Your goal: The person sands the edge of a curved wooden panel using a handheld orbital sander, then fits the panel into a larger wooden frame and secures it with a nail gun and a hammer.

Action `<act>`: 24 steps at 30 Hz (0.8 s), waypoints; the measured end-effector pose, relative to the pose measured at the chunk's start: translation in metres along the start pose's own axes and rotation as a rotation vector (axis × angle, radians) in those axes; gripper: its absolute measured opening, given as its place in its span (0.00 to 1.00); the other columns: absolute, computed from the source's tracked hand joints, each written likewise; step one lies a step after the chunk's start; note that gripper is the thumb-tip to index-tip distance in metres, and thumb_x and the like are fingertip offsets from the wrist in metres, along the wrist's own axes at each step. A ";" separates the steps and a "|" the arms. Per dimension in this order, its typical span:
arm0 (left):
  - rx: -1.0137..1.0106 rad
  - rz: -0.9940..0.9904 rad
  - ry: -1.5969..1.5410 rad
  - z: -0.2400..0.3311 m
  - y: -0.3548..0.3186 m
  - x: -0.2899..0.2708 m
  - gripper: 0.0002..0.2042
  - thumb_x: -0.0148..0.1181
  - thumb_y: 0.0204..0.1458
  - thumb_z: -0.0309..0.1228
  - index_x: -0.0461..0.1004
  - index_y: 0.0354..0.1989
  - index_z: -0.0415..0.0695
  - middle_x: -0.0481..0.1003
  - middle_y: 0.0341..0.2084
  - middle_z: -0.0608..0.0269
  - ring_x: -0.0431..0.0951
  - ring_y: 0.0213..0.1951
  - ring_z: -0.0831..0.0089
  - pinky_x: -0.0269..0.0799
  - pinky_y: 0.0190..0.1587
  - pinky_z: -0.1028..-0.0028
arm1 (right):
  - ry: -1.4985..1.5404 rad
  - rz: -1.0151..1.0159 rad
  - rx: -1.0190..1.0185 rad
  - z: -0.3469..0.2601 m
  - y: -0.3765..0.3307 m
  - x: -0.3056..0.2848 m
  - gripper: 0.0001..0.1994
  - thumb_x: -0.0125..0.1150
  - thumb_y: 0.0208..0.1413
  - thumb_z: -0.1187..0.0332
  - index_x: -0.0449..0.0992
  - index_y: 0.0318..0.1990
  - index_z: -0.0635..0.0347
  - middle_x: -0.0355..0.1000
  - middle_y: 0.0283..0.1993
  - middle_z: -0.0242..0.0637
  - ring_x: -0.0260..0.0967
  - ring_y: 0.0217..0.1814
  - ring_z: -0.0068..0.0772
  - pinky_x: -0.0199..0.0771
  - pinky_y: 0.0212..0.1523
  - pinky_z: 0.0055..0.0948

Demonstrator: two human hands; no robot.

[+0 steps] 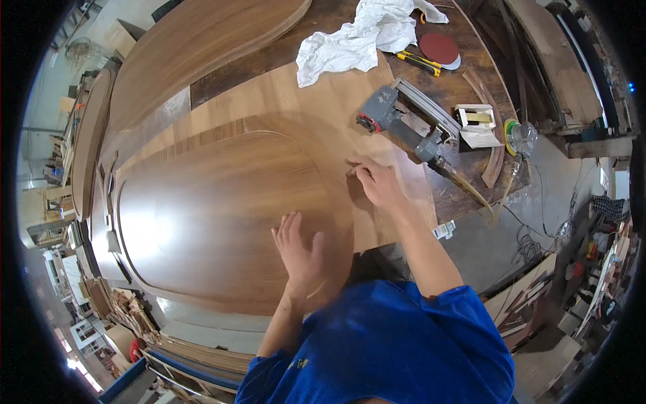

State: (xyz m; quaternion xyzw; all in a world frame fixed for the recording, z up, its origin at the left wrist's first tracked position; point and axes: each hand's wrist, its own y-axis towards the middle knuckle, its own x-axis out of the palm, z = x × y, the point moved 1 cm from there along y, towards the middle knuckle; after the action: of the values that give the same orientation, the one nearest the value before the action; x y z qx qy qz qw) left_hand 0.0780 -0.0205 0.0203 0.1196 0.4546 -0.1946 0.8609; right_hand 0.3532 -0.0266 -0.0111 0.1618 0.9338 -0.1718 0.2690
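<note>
a person in a blue shirt (397,343) leans over a glossy brown wooden panel (222,209) with rounded ends, which lies in front and to the left, a patch of light glaring off its left part. the left hand (299,252) is open, fingers spread and thumb apart, over the panel's near right portion, gripping nothing that shows. the right hand (378,183) sits just beyond the panel's right end, above a paler wooden sheet (383,222), its fingers partly curled and the forefinger reaching left; whether it pinches something small cannot be told. to the upper right of that hand a grey nail gun (381,108) rests on its side, a hose (471,192) at its handle. farther along the dark bench (481,60) are a crumpled white cloth (343,50), a dark red sanding disc (439,47), a yellow-and-black knife (420,62), an open white box (481,139) and a curved wooden strip (494,167), with a round sander (518,138) at the edge
</note>
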 end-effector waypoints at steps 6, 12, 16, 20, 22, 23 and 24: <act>-0.114 0.025 0.024 0.077 -0.001 0.020 0.33 0.70 0.53 0.40 0.69 0.68 0.43 0.72 0.62 0.47 0.66 0.66 0.43 0.54 0.72 0.45 | 0.032 -0.063 -0.145 0.023 0.014 0.004 0.18 0.50 0.70 0.66 0.77 0.63 0.51 0.85 0.50 0.29 0.80 0.53 0.32 0.70 0.59 0.38; -0.259 0.292 0.177 0.118 0.008 0.080 0.29 0.71 0.50 0.40 0.74 0.62 0.49 0.74 0.56 0.51 0.70 0.60 0.45 0.64 0.64 0.49 | 0.331 -0.175 -0.124 0.017 0.005 -0.037 0.16 0.57 0.66 0.72 0.79 0.58 0.61 0.85 0.45 0.34 0.78 0.49 0.26 0.76 0.51 0.31; -0.448 0.437 0.221 0.110 0.011 0.100 0.24 0.69 0.51 0.43 0.77 0.58 0.54 0.75 0.55 0.56 0.71 0.61 0.50 0.63 0.63 0.50 | 0.319 0.044 -0.173 0.006 -0.001 -0.099 0.13 0.64 0.60 0.73 0.81 0.52 0.65 0.82 0.42 0.40 0.78 0.48 0.32 0.79 0.50 0.32; -0.487 0.485 0.263 0.118 0.013 0.103 0.20 0.67 0.53 0.42 0.78 0.54 0.53 0.77 0.54 0.60 0.71 0.61 0.55 0.64 0.63 0.55 | -0.015 0.251 -0.449 0.030 0.037 -0.138 0.19 0.69 0.56 0.71 0.79 0.55 0.64 0.79 0.45 0.44 0.79 0.49 0.40 0.80 0.54 0.36; -0.521 0.480 0.247 0.123 0.016 0.105 0.20 0.67 0.53 0.42 0.78 0.54 0.53 0.77 0.54 0.61 0.72 0.61 0.57 0.65 0.63 0.56 | -0.154 0.224 -0.351 0.037 0.049 -0.141 0.29 0.70 0.53 0.64 0.74 0.65 0.50 0.74 0.58 0.48 0.73 0.62 0.56 0.77 0.58 0.51; -0.549 0.462 0.232 0.125 0.018 0.105 0.20 0.67 0.53 0.42 0.78 0.54 0.53 0.77 0.54 0.63 0.72 0.61 0.58 0.65 0.63 0.57 | -0.152 0.221 -0.367 0.040 0.052 -0.142 0.29 0.70 0.53 0.64 0.74 0.65 0.50 0.74 0.58 0.48 0.73 0.62 0.56 0.77 0.58 0.51; -0.563 0.476 0.235 0.125 0.016 0.105 0.20 0.67 0.53 0.42 0.78 0.54 0.53 0.77 0.54 0.63 0.72 0.61 0.58 0.65 0.63 0.57 | -0.182 0.151 -0.299 0.033 0.050 -0.144 0.36 0.72 0.51 0.63 0.68 0.70 0.50 0.69 0.62 0.51 0.73 0.63 0.57 0.77 0.60 0.50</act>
State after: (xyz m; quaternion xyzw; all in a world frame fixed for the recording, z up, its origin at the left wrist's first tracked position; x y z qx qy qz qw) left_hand 0.2310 -0.0776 0.0037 0.0023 0.5452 0.1580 0.8233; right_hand 0.5028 -0.0258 0.0315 0.1733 0.9059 -0.0243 0.3857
